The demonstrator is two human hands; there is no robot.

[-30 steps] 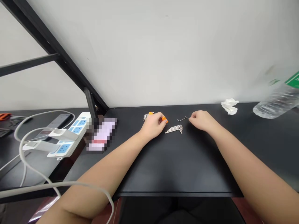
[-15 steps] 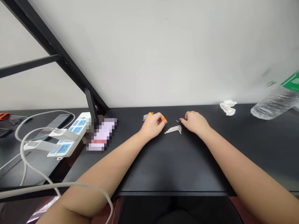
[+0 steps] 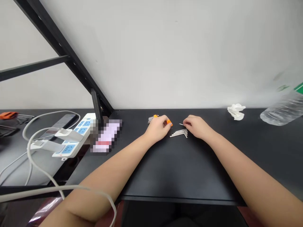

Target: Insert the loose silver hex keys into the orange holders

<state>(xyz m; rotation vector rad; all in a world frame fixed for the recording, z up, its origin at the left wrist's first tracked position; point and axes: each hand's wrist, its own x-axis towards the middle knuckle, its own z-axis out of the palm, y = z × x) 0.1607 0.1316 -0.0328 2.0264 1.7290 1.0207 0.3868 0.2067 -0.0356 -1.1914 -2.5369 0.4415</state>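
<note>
My left hand (image 3: 159,127) rests on the black table (image 3: 180,170) with its fingers closed round an orange hex-key holder (image 3: 168,122); several silver keys (image 3: 151,119) stick out of the holder to the left of the hand. My right hand (image 3: 195,126) sits just to the right, its fingertips pinching one thin small hex key (image 3: 181,124). Between and slightly in front of the two hands lies a loose bundle of several silver L-shaped hex keys (image 3: 179,133) flat on the table.
A white power strip (image 3: 73,135) with plugs and grey cables (image 3: 35,157) lies at the left beside a black slanted frame post (image 3: 96,108). A crumpled white tissue (image 3: 235,111) and a clear plastic bottle (image 3: 282,108) lie at the back right. A blurred pinkish object (image 3: 106,135) sits near the post.
My right hand has slid left with the small hex key, closing in on the loose bundle and my left hand. The left hand has stayed on the orange holder.
</note>
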